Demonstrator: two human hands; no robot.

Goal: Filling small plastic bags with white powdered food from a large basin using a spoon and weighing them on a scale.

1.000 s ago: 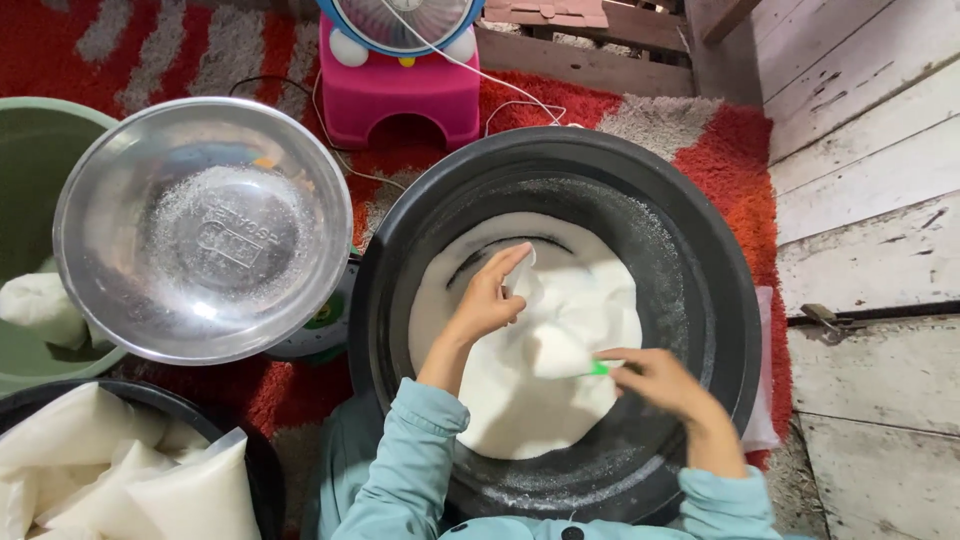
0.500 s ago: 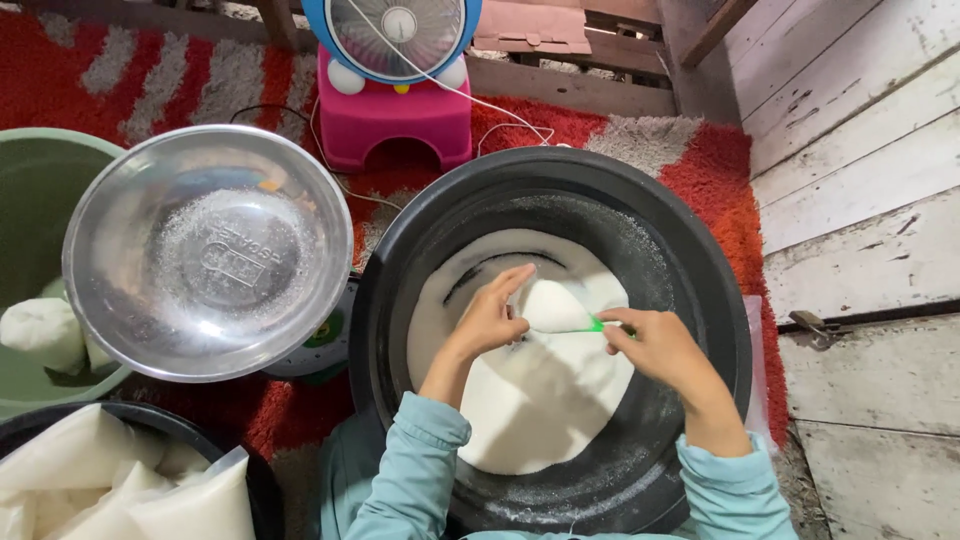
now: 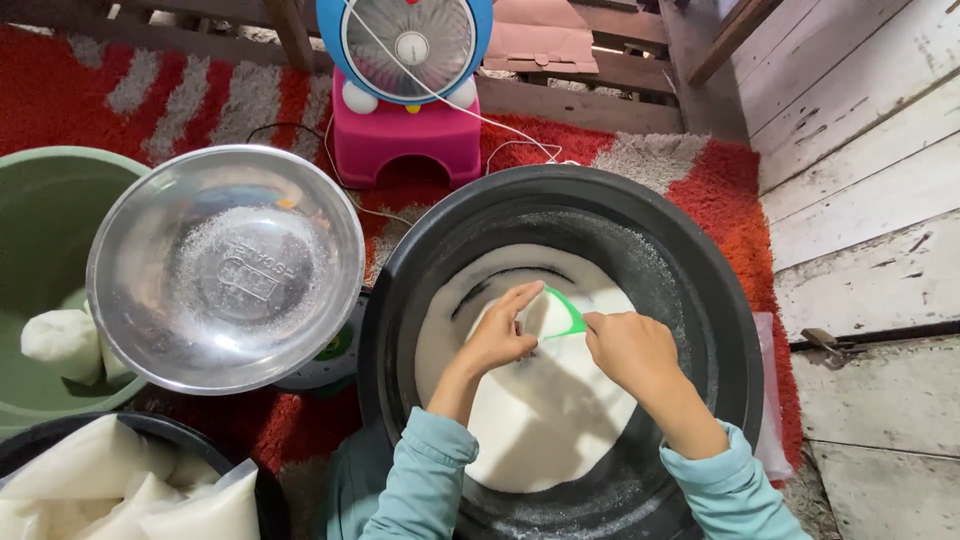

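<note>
A large black basin (image 3: pixel 700 290) holds white liquid. Over it, my left hand (image 3: pixel 497 335) grips the neck of a clear plastic bag (image 3: pixel 550 400) filled with the same white liquid. My right hand (image 3: pixel 628 347) pinches a green rubber band (image 3: pixel 568 310) stretched toward the bag's neck. The two hands are almost touching at the top of the bag. Both sleeves are light teal.
A shiny steel bowl (image 3: pixel 225 265) sits left of the basin, over a green tub (image 3: pixel 50 215) with a filled bag (image 3: pixel 62 340) inside. Several filled bags (image 3: pixel 120 490) lie in a black tub at bottom left. A pink stool with a small fan (image 3: pixel 408 60) stands behind. White planks are at right.
The bag's neck has been gathered and lifted upward in the basin. My right hand moved up to meet the left, and the green band now stretches at the neck.
</note>
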